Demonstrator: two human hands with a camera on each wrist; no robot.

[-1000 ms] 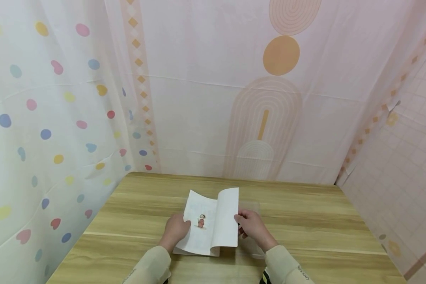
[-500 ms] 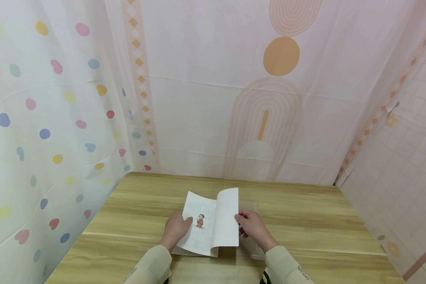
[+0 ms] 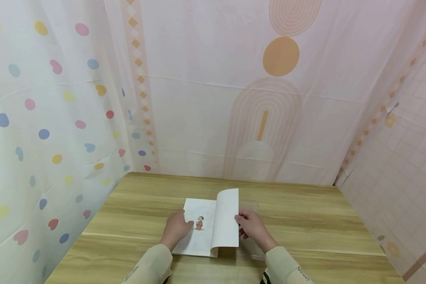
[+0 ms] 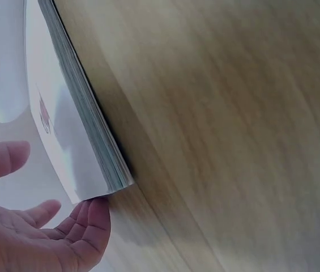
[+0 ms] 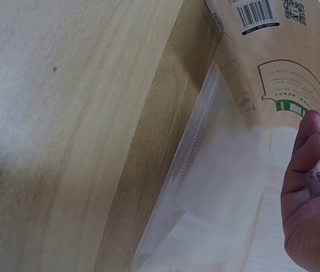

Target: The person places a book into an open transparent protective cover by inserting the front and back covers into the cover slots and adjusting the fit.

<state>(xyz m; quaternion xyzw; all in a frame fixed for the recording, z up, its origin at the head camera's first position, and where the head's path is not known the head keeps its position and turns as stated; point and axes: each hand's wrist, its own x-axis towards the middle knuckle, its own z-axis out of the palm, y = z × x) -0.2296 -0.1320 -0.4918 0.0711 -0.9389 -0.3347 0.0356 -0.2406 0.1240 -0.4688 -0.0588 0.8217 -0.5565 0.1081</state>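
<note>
No word can be made out with certainty. The print stands mostly on the back cover [image 5: 244, 62] of the book [image 3: 198, 244], seen in the right wrist view. Near its top are a black barcode [image 5: 256, 14], with a dark strip of tiny characters under it, and a square QR code [image 5: 294, 12] just beside. Below, an outlined panel [image 5: 293, 82] holds several lines of small, illegible print, and a green label [image 5: 290, 106] at its lower edge carries pale characters, also unreadable. In the head view, dark lettering shows on the right sleeve [image 3: 287, 264] and the left sleeve [image 3: 149, 262], too small to read.
</note>
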